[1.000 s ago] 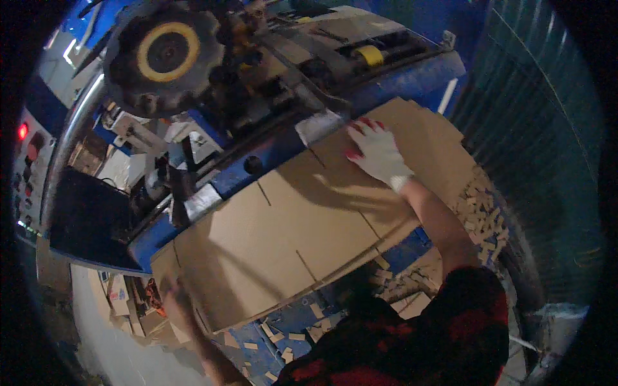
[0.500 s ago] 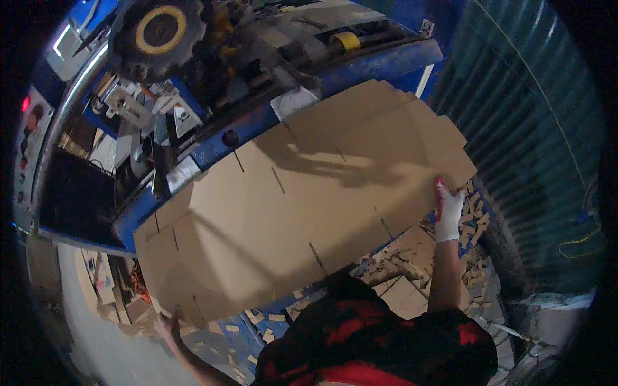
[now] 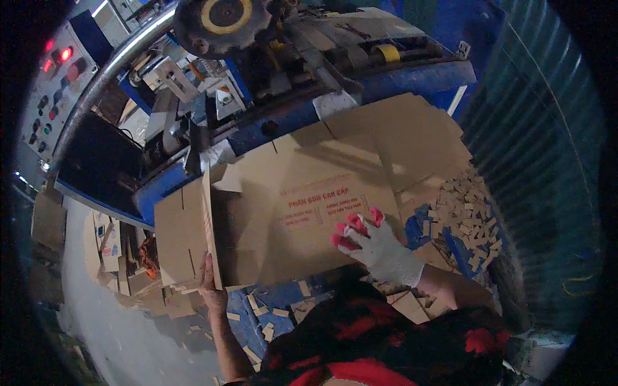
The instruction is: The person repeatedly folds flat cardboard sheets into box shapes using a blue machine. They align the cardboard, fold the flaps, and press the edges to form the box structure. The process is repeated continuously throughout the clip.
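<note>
A large slotted cardboard box blank lies in front of me against the machine's blue edge. Red print shows on the panel nearest my right hand, and a narrow flap stands up toward its left side. My bare left hand grips the lower edge of that raised flap, with its thumb up along the board. In a white glove with red fingertips, my right hand is spread on the printed panel and grasps nothing. What lies under the blank is hidden.
Beyond the blank stands a blue machine with a dark wheel. A control panel with lit red lamps is at far left. Cardboard scraps heap at right, beside a corrugated green wall. Cardboard pieces are stacked at left.
The blank was spread flat with a hand at each end. Now it is partly folded over with printing showing. My right hand moved left onto it; my left hand moved right and up.
</note>
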`<state>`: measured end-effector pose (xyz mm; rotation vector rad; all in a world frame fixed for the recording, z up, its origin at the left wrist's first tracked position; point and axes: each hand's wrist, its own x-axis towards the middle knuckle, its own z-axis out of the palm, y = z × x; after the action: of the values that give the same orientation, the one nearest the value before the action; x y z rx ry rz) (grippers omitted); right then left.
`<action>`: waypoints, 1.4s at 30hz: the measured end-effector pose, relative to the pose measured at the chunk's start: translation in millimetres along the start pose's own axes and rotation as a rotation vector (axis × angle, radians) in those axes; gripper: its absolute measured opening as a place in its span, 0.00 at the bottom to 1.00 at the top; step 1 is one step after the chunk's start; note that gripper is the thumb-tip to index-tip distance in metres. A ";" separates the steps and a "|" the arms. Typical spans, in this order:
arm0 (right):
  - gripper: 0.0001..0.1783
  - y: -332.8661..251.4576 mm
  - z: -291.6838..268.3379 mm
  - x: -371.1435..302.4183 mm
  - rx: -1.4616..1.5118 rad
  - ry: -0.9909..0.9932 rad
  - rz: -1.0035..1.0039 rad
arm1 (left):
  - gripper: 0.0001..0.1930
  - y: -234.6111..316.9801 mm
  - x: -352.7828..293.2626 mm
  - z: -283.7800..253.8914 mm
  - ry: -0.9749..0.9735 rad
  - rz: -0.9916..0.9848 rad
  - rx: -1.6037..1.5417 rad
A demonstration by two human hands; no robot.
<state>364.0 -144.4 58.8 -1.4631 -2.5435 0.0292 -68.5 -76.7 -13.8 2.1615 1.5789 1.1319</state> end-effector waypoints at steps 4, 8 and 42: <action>0.26 25.3 3.1 15.9 -0.063 -0.039 -0.097 | 0.32 12.7 31.3 6.8 -0.010 0.082 0.190; 0.25 71.9 15.1 59.9 -0.195 0.114 -0.115 | 0.36 16.6 95.3 30.3 0.056 0.188 0.232; 0.48 159.8 25.6 -45.0 -0.336 0.200 0.914 | 0.35 -106.2 18.7 -87.1 -0.174 -0.793 0.619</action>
<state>517.4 -99.6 7.1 -2.4733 -1.5829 -0.3939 -202.1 -40.0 -9.6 1.5188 2.5672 0.2153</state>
